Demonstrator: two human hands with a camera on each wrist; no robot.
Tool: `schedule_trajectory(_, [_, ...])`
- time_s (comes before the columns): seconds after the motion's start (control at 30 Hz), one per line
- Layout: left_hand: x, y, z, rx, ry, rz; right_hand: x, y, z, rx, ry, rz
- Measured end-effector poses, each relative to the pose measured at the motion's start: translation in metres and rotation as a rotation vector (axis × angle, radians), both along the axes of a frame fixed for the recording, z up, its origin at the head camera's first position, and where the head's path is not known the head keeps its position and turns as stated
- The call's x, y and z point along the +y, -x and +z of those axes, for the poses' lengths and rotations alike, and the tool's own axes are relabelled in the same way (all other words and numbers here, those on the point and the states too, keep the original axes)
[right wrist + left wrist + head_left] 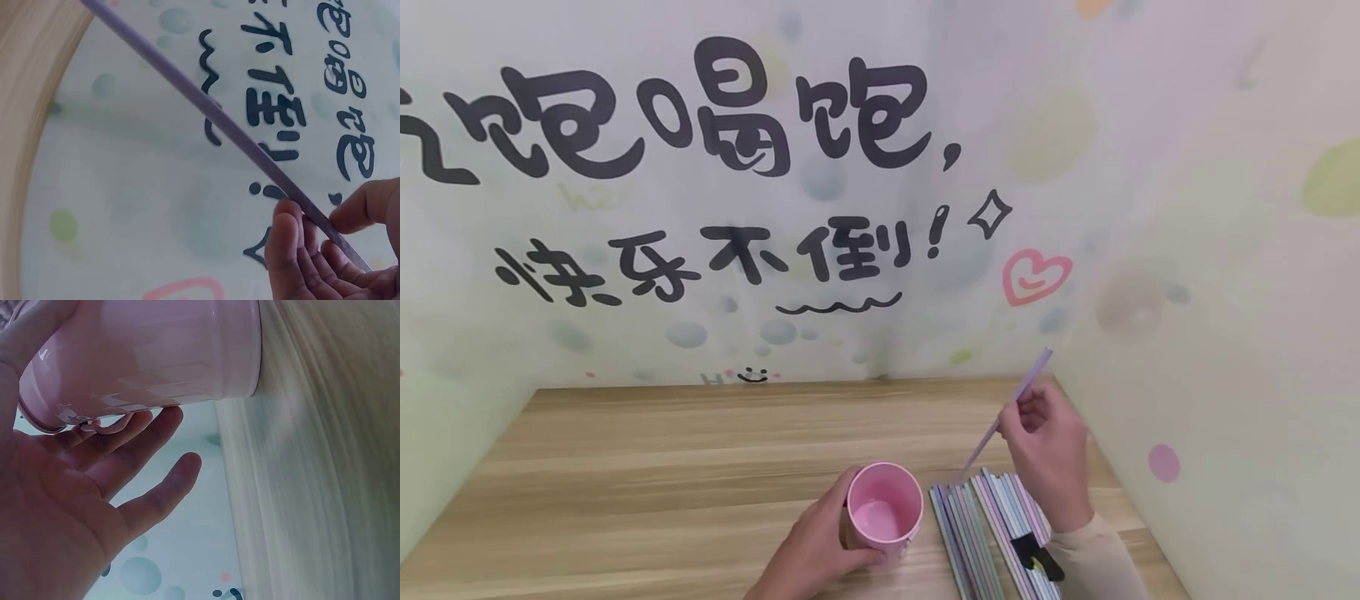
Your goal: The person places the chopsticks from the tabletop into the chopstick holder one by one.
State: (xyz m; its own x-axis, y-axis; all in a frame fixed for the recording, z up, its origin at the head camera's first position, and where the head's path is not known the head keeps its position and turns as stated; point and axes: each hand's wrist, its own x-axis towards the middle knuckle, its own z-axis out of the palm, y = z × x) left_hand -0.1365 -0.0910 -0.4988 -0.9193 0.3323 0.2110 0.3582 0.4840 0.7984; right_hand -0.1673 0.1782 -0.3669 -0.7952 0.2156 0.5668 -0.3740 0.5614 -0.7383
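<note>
A pink cup (887,508) stands upright on the wooden table, and nothing shows inside it. My left hand (820,542) holds it from the left, thumb at the near side and fingers round the far side; the left wrist view has the cup (144,356) close up with the fingertips along its wall. To the right, above a row of thin pastel sticks (970,533), my right hand (1048,446) pinches one purple stick (1000,425) between thumb and fingers. This stick slants down to the left, its lower end near the row's top; whether it touches cannot be told.
Pale walls with black lettering (857,250) and coloured spots rise behind and to the right of the table (662,475). A black tag (1036,557) lies at the right sleeve, over part of the sticks.
</note>
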Motion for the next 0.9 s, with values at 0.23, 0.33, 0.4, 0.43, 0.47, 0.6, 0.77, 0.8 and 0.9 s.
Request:
schedule_trajectory(0.23, [0.001,0.002,-0.001,-0.012,-0.017,-0.013,-0.033,0.006,0.002,0.062,0.086,0.125])
schedule_trajectory(0.33, [0.001,0.002,0.001,-0.014,-0.021,-0.025,-0.046,0.009,-0.01,0.025,0.044,0.199])
schedule_trajectory(0.4, [0.0,0.003,0.001,-0.023,-0.023,-0.033,-0.054,0.01,-0.021,-0.017,-0.002,0.233])
schedule_trajectory(0.43, [0.0,0.003,0.002,-0.029,-0.022,-0.037,-0.057,0.011,-0.026,-0.038,-0.024,0.241])
schedule_trajectory(0.47, [0.0,0.003,0.002,-0.035,-0.023,-0.041,-0.061,0.01,-0.03,-0.061,-0.041,0.248])
schedule_trajectory(0.6, [0.0,0.003,0.002,-0.043,-0.019,-0.044,-0.07,0.01,-0.047,-0.15,-0.124,0.26])
schedule_trajectory(0.77, [0.001,0.003,0.001,-0.036,-0.035,-0.047,-0.077,0.01,-0.062,-0.213,-0.192,0.281])
schedule_trajectory(0.8, [0.001,0.003,0.001,-0.036,-0.035,-0.045,-0.078,0.011,-0.064,-0.217,-0.197,0.284])
schedule_trajectory(0.9, [0.002,0.003,0.001,-0.03,-0.032,-0.04,-0.081,0.014,-0.068,-0.221,-0.211,0.285])
